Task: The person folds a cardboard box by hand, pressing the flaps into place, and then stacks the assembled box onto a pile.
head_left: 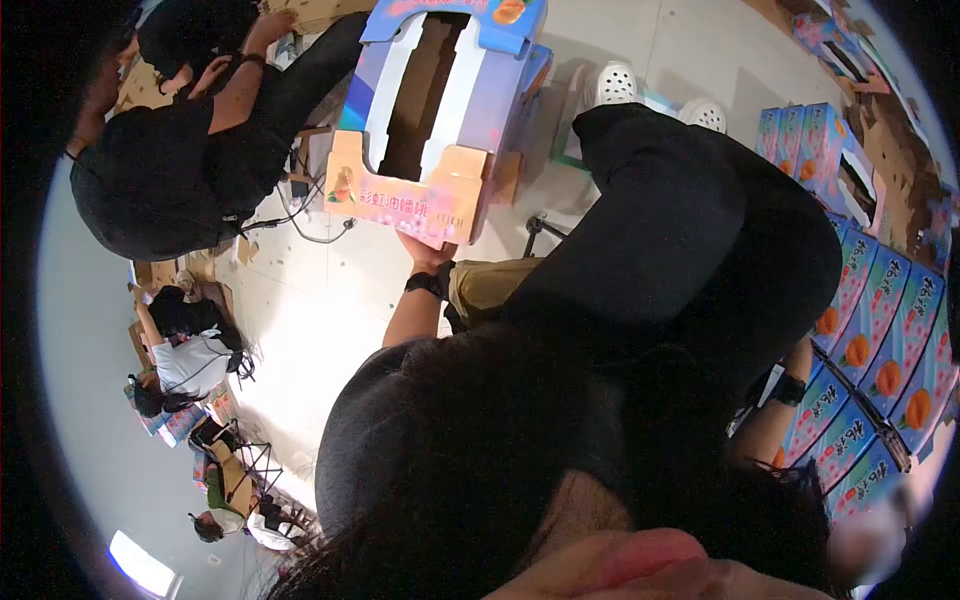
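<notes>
A printed fruit carton (405, 205) with peaches on it stands out in front of me at the upper middle, tilted. Its top has a long cut-out slot, with brown cardboard showing inside. My left hand (428, 250), a black band at its wrist, grips the carton's near lower edge, fingers partly hidden beneath it. On the other side, my right hand (800, 356) also has a black wristband. It is beside my dark-trousered leg and close to the stacked blue-and-pink cartons (888, 330); its fingers are hidden.
More printed cartons (812, 140) stand at the upper right beside brown cardboard (885, 130). A person in black (160, 180) sits at the upper left. Other people (195, 360) work along the left side. A black stand leg (535, 235) and dark cables (315, 235) are on the pale floor (300, 330).
</notes>
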A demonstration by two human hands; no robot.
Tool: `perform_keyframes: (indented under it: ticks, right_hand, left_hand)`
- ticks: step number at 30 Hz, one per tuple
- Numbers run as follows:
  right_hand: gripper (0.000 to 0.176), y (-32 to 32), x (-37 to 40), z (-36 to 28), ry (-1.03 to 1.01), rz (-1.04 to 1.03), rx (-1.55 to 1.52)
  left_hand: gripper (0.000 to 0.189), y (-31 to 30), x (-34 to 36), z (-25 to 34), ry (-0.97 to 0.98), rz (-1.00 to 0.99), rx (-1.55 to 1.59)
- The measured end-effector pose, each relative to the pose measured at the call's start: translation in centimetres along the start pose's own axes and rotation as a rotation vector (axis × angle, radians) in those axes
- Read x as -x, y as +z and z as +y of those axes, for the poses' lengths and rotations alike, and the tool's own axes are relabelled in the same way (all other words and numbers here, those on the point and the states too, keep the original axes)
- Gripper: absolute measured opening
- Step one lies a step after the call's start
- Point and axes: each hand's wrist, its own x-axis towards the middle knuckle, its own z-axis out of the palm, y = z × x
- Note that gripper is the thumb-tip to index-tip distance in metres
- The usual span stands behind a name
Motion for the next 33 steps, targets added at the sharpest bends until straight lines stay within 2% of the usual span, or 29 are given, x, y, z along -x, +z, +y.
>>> perform_keyframes:
  ticks: [4, 8, 9, 12, 16, 18, 20, 21, 23, 33]
  right_hand:
    - [0.04, -0.1, 0.7, 0.0, 0.016, 0.011, -0.067]
    - [0.04, -0.3, 0.7, -0.6, 0.046, 0.091, 0.063]
    - [0.041, -0.3, 0.7, -0.8, 0.052, 0.105, 0.088]
    - [0.041, -0.2, 0.9, -0.8, 0.067, 0.148, 0.171]
    - [0.042, -1.4, 1.4, -0.1, 0.079, 0.196, 0.266]
    - [0.044, -0.6, 1.8, -0.3, 0.084, 0.242, 0.227]
    - [0.046, 1.2, 2.3, -1.0, 0.081, 0.303, 0.154]
    - [0.047, 0.4, 2.2, -0.7, 0.113, 0.308, 0.188]
    - [0.048, 1.6, 2.7, -2.0, 0.2, 0.301, 0.036]
    - [0.049, 3.0, 2.4, -2.6, 0.187, 0.333, 0.191]
  left_hand:
    - [0.083, 1.2, 0.5, 0.0, -0.139, -0.109, 0.091]
    - [0.09, 2.7, 0.8, -0.5, -0.246, -0.086, -0.037]
    - [0.093, 2.4, 0.7, -0.9, -0.27, -0.022, -0.088]
    - [0.088, -0.2, -1.7, -1.2, -0.284, -0.286, 0.142]
    - [0.091, -0.7, -3.0, -1.5, -0.041, -0.176, -0.035]
    - [0.089, -0.8, -3.0, -1.7, -0.011, -0.155, -0.081]
    - [0.087, -1.0, -3.1, -1.8, -0.026, -0.157, -0.081]
    - [0.086, -0.9, -3.3, -1.9, -0.036, -0.165, -0.079]
    - [0.084, -0.9, -3.4, -2.0, -0.056, -0.174, -0.075]
    - [0.075, -1.0, -2.9, -1.7, -0.213, -0.236, 0.015]
